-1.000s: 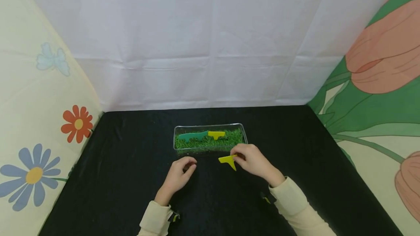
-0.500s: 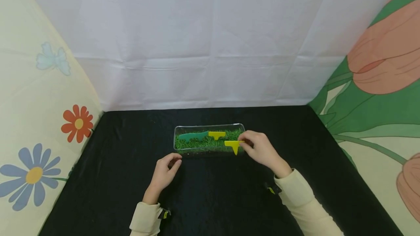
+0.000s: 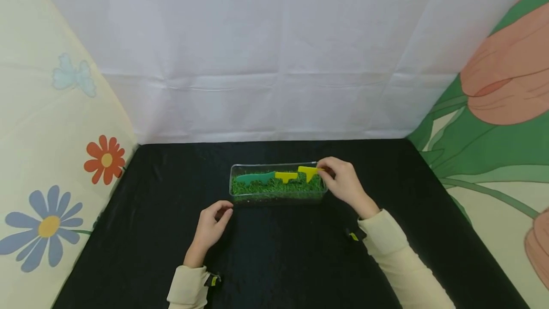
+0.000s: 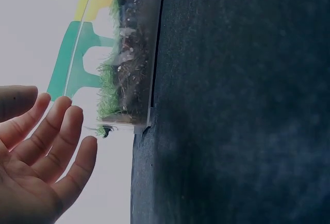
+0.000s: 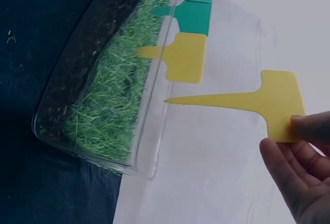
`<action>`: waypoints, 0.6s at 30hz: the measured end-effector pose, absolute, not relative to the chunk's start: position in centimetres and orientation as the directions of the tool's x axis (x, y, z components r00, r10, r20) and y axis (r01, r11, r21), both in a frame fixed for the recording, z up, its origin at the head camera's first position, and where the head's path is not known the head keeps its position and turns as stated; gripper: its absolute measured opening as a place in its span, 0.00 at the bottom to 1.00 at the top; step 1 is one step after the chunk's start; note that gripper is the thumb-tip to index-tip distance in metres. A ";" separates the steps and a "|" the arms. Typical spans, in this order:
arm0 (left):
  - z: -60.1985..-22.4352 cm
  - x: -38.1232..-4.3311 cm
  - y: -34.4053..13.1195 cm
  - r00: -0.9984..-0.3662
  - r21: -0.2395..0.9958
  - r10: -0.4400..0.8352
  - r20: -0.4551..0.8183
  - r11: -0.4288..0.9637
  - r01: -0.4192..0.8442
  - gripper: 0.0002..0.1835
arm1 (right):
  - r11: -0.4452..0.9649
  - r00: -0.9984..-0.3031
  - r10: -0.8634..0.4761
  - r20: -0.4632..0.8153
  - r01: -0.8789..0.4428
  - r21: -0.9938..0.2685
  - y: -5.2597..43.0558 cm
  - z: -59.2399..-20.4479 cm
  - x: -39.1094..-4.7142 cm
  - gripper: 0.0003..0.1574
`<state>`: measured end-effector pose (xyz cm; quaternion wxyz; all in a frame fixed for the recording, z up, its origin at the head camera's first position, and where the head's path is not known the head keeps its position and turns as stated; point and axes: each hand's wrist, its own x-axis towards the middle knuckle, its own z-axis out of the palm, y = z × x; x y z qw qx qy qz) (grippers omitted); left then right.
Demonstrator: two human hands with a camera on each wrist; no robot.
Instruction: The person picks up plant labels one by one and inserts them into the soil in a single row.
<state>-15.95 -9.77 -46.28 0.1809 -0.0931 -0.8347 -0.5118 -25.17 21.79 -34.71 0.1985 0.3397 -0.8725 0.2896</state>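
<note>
A clear plastic box (image 3: 279, 198) of dark soil and green grass (image 5: 108, 115) stands on the black cloth. Green T-shaped plant labels (image 3: 255, 178) are stuck in the grass on its left, with a yellow plant label (image 5: 185, 58) beside them. My right hand (image 3: 345, 182) pinches another yellow plant label (image 5: 283, 102) by the end of its head, between thumb and fingers. That label's pointed stem hangs above the grass at the box's right end. Near the box's front left corner, my left hand (image 3: 210, 225) is held with loosely bent fingers (image 4: 67, 136), holding nothing.
Black cloth (image 3: 274, 261) covers the table. A white sheet (image 3: 274, 61) hangs behind, with flower-printed panels at the left (image 3: 47, 156) and right (image 3: 506, 156). The box's rim (image 5: 144, 172) rises around the grass.
My right hand has carried the yellow label up and away from me, from in front of the box to above its right end. The left hand has drawn back to the left.
</note>
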 end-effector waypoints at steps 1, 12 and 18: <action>-46.3 -15.9 -9.8 -0.918 0.821 -0.030 0.395 0.459 0.339 0.05 | 0.601 -0.692 -0.477 0.542 -0.707 -0.373 21.8 -34.8 -25.4 0.09; -46.4 -15.9 -9.9 -0.914 0.816 -0.038 0.403 0.468 0.341 0.05 | 0.624 -0.763 -0.453 0.461 -0.641 -0.447 22.2 -36.4 -27.6 0.06; -46.7 -16.0 -10.1 -0.908 0.803 -0.039 0.418 0.484 0.349 0.04 | 0.620 -0.781 -0.458 0.424 -0.623 -0.477 22.3 -37.0 -28.0 0.05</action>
